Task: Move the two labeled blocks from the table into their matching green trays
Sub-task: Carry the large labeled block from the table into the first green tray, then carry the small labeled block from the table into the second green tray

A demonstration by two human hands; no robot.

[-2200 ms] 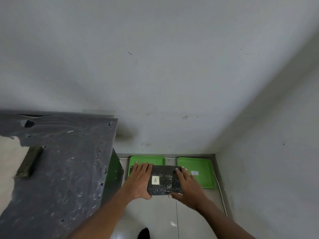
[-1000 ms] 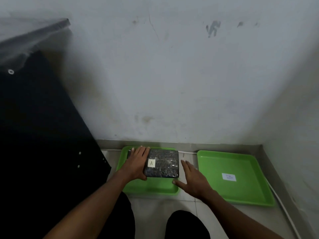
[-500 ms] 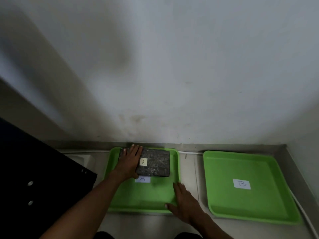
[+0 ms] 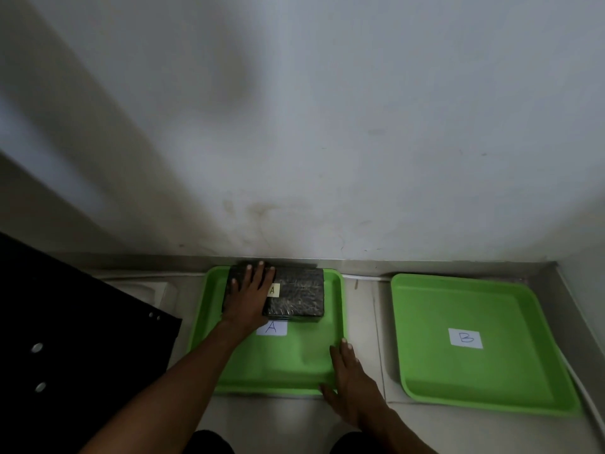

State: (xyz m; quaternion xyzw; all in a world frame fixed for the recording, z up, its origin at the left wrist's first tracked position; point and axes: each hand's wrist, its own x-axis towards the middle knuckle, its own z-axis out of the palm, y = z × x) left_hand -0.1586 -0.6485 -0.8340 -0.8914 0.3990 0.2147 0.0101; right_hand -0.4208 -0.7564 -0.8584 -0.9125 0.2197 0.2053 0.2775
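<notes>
A dark, plastic-wrapped block labeled A (image 4: 299, 294) lies in the far part of the left green tray (image 4: 288, 365), just beyond the tray's own paper label A (image 4: 271, 328). My left hand (image 4: 250, 296) lies over the block's left half, with the fingers reaching its far edge. My right hand (image 4: 352, 385) rests flat on the tray's front right corner, apart from the block and holding nothing. The right green tray (image 4: 484, 385) carries a paper label B (image 4: 466, 338) and holds nothing else. No second block is in view.
Both trays sit on a pale tiled floor against a white wall (image 4: 327, 142). A dark panel with rivets (image 4: 65, 339) fills the lower left. A second wall (image 4: 586, 276) closes the corner at the right. A tiled gap (image 4: 366, 322) separates the trays.
The block, first carried in both hands, came down into the tray labeled A. My right hand let go and moved back to the tray's front right corner. My left hand stays on the block.
</notes>
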